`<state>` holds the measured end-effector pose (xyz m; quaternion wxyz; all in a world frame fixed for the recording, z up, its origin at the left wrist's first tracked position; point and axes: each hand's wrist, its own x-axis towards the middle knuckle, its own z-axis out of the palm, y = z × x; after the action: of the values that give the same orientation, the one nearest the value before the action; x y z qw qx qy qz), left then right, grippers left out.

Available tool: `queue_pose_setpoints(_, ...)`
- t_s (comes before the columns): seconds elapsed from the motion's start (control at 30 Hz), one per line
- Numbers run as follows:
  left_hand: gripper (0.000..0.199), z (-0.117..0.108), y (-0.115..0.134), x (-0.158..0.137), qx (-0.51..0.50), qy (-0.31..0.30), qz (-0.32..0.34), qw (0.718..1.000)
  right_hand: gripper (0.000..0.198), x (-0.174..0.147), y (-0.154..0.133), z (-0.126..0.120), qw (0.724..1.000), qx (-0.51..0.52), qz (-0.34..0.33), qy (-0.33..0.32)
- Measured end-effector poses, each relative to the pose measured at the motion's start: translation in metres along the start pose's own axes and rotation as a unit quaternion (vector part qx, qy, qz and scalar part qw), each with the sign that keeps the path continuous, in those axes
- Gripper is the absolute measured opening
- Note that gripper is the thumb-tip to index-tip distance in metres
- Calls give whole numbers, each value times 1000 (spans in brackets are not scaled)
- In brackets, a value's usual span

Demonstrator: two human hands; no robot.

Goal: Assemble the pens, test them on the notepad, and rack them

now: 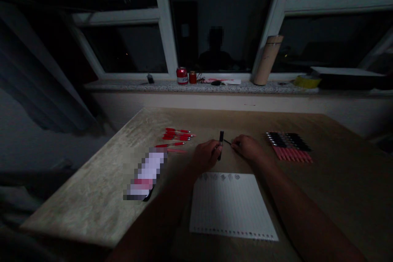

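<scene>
Dim table (pixel 98 184), left hand (pixel 206 155) gripping upright pen (pixel 221 136), right hand (pixel 248 146) pinching rod (pixel 227 142)

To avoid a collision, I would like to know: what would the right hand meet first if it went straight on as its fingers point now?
Probably the black pen in the left hand; the thin dark stick held by the right hand would lead. Depth is unclear.

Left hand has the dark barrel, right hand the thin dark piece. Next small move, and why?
Probably turn the right hand to bring the thin dark piece into line with the dark barrel. The left hand holds the barrel nearly upright, while the piece slants crosswise, its tip close beside it. Whether they touch, I can't tell.
</scene>
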<state>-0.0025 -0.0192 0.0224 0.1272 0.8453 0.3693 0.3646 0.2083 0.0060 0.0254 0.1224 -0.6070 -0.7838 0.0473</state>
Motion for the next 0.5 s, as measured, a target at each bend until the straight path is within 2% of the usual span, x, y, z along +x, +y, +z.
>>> queue_pose_setpoints(0.3,29,-2,1,0,-5,-4,9,1000,23,4,4,3,999,33,20,10)
queue_pose_setpoints(0.4,28,-1,2,1,1,0,10,1000,26,6,4,-4,997,75,12,35)
queue_pose_setpoints(0.5,28,0,2,0,6,-1,5,1000,32,7,1,-16,981,172,-2,85)
